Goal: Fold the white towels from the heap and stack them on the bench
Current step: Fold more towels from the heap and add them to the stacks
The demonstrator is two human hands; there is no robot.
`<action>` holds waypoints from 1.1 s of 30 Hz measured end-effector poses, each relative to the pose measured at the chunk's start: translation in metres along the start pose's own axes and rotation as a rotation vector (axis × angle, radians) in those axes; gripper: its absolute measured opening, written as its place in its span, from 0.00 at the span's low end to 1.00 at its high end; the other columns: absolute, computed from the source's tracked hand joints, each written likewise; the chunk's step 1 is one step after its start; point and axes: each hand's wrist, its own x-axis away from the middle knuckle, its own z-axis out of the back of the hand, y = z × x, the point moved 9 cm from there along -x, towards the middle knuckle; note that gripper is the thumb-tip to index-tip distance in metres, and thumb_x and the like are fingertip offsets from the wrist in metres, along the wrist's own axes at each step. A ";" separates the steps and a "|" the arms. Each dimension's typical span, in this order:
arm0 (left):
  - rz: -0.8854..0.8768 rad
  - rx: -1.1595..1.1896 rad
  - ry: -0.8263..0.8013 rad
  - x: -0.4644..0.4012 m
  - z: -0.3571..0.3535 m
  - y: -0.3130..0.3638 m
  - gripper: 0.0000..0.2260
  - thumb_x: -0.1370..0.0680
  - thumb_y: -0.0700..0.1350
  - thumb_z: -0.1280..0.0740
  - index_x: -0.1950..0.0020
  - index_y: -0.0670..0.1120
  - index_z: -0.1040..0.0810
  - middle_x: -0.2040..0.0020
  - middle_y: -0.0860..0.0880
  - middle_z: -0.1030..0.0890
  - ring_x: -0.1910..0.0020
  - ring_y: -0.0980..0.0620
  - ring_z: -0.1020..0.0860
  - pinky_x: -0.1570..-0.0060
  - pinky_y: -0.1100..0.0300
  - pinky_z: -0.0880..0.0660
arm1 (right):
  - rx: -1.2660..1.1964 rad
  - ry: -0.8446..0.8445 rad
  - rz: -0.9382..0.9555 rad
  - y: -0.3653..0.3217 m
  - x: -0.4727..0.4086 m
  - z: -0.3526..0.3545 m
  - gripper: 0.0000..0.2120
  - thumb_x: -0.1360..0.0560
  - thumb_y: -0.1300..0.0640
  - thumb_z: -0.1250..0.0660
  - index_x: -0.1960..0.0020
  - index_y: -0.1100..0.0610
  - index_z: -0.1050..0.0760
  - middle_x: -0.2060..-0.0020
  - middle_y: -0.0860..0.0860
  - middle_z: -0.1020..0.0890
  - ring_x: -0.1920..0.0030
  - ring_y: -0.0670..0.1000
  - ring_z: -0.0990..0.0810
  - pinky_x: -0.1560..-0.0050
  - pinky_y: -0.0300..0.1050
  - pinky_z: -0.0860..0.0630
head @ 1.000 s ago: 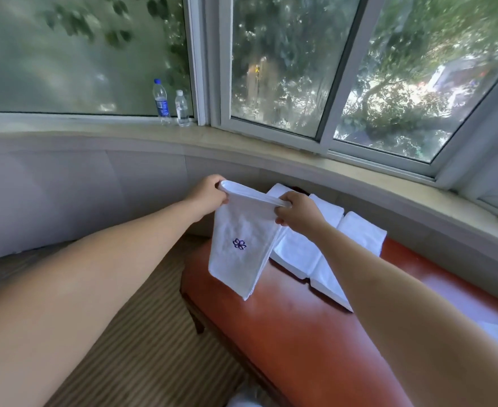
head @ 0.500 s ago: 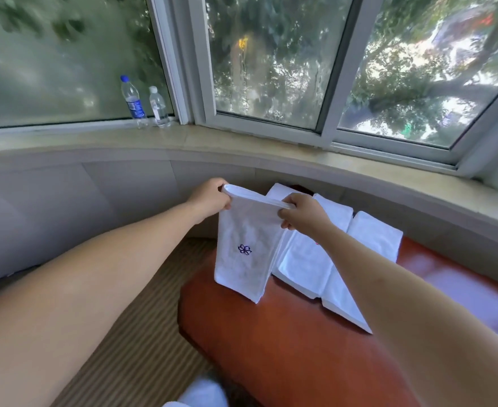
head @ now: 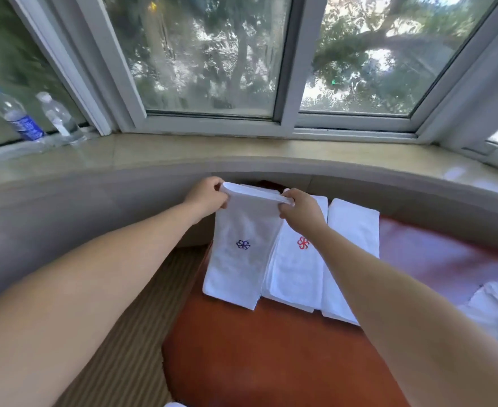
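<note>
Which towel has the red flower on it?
The middle folded towel lying on the bench. The towel held up by both hands has a blue flower, and the rightmost folded towel shows none.

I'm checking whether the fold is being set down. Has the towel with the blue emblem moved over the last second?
Yes. The blue-emblem towel has come down toward the bench: its lower edge hung off the bench's left end before, and now sits beside the red-emblem towel.

Two bottles (head: 33, 117) stand on the sill (head: 241, 151) to my far left, below the window (head: 212, 54); striped carpet (head: 142, 312) lies beneath the sill.
</note>
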 end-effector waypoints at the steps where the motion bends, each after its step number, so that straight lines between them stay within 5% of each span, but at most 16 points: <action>1: -0.003 -0.005 -0.014 -0.015 -0.002 0.001 0.10 0.30 0.38 0.31 0.50 0.45 0.20 0.54 0.44 0.14 0.52 0.42 0.15 0.47 0.42 0.18 | -0.009 0.013 -0.016 0.002 -0.012 -0.001 0.11 0.25 0.58 0.39 0.45 0.51 0.23 0.59 0.50 0.16 0.61 0.54 0.20 0.66 0.42 0.28; 9: -0.004 -0.030 -0.071 -0.115 -0.027 -0.014 0.08 0.33 0.44 0.35 0.56 0.52 0.20 0.61 0.50 0.15 0.57 0.46 0.16 0.54 0.46 0.18 | -0.036 0.078 -0.095 0.031 -0.102 -0.027 0.12 0.21 0.56 0.39 0.40 0.52 0.23 0.55 0.50 0.16 0.58 0.53 0.19 0.62 0.43 0.28; 13: -0.008 -0.049 -0.079 -0.159 -0.048 -0.035 0.05 0.29 0.43 0.35 0.55 0.48 0.21 0.66 0.54 0.16 0.66 0.57 0.17 0.64 0.53 0.22 | -0.003 0.076 -0.134 0.056 -0.144 -0.048 0.13 0.21 0.56 0.39 0.37 0.53 0.23 0.52 0.51 0.17 0.56 0.53 0.19 0.61 0.43 0.27; 22: -0.022 -0.004 -0.058 -0.230 -0.095 -0.067 0.07 0.21 0.44 0.34 0.51 0.57 0.27 0.56 0.55 0.18 0.67 0.62 0.17 0.53 0.52 0.19 | 0.080 0.136 -0.187 0.108 -0.210 -0.079 0.16 0.18 0.55 0.39 0.32 0.54 0.25 0.44 0.51 0.17 0.48 0.54 0.19 0.54 0.42 0.29; 28: 0.041 0.060 0.006 -0.251 -0.115 -0.093 0.08 0.19 0.42 0.37 0.42 0.50 0.21 0.53 0.53 0.15 0.59 0.60 0.17 0.53 0.54 0.18 | 0.067 0.107 -0.185 0.127 -0.232 -0.103 0.16 0.17 0.57 0.42 0.31 0.53 0.25 0.39 0.51 0.21 0.47 0.53 0.21 0.54 0.41 0.31; 31: 0.017 0.089 0.039 -0.252 -0.122 -0.102 0.09 0.19 0.41 0.37 0.42 0.50 0.21 0.50 0.54 0.16 0.58 0.68 0.21 0.53 0.62 0.21 | 0.014 0.119 -0.217 0.142 -0.234 -0.111 0.15 0.16 0.58 0.42 0.33 0.54 0.24 0.37 0.51 0.22 0.49 0.52 0.21 0.57 0.39 0.32; 33: 0.012 0.147 0.047 -0.254 -0.128 -0.104 0.09 0.18 0.41 0.37 0.42 0.49 0.20 0.51 0.56 0.17 0.58 0.67 0.19 0.49 0.56 0.19 | 0.008 0.162 -0.224 0.148 -0.237 -0.110 0.14 0.16 0.58 0.43 0.34 0.54 0.24 0.37 0.51 0.22 0.50 0.51 0.21 0.54 0.41 0.32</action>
